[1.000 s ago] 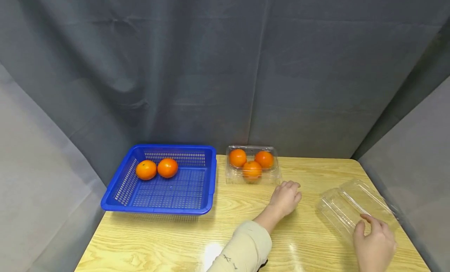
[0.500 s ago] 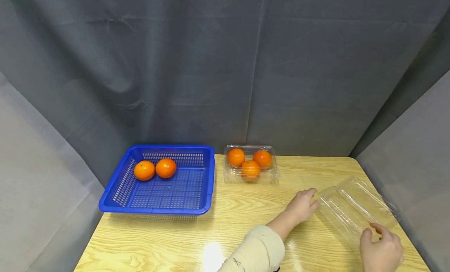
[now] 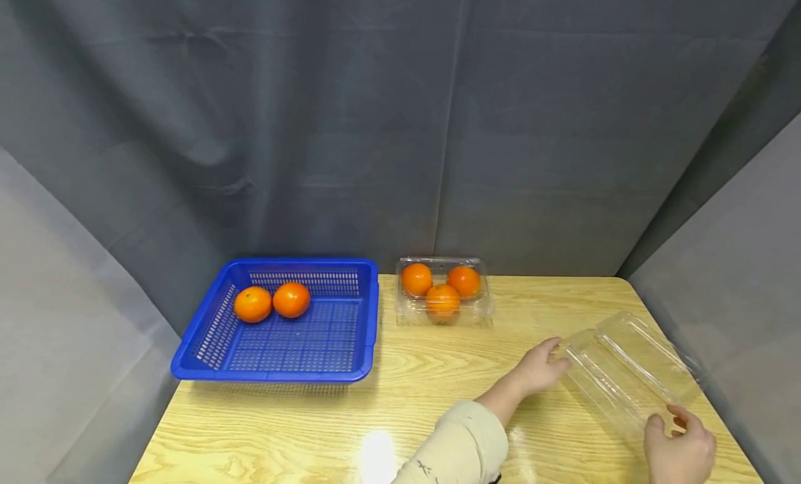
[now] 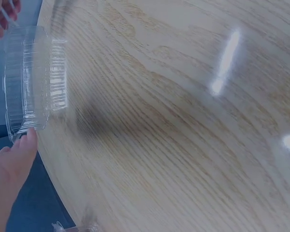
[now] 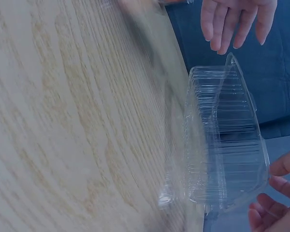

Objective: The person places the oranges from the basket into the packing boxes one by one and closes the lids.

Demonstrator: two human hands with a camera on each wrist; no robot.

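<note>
A clear plastic clamshell container (image 3: pixel 616 373) lies at the right of the table, its lid swung open. My right hand (image 3: pixel 681 448) pinches its near edge between thumb and fingers; in the right wrist view the fingertips (image 5: pixel 275 181) meet the rim. My left hand (image 3: pixel 541 367) is at the container's far left end, fingers mostly straight. In the left wrist view its fingertips (image 4: pixel 30 135) are right at the container's end. A second clear container (image 3: pixel 400 310), holding three oranges (image 3: pixel 442 302), stands at the back middle.
A blue plastic basket (image 3: pixel 366 345) with two oranges (image 3: pixel 253 304) stands at the left of the wooden table (image 3: pixel 300 428). A dark grey curtain (image 3: pixel 338 136) hangs behind the table, with pale panels (image 3: pixel 738 261) at both sides.
My left hand has moved right and nearer, from beside the orange-filled container to the end of the empty one. My right hand has slid slightly right along the edge it pinches.
</note>
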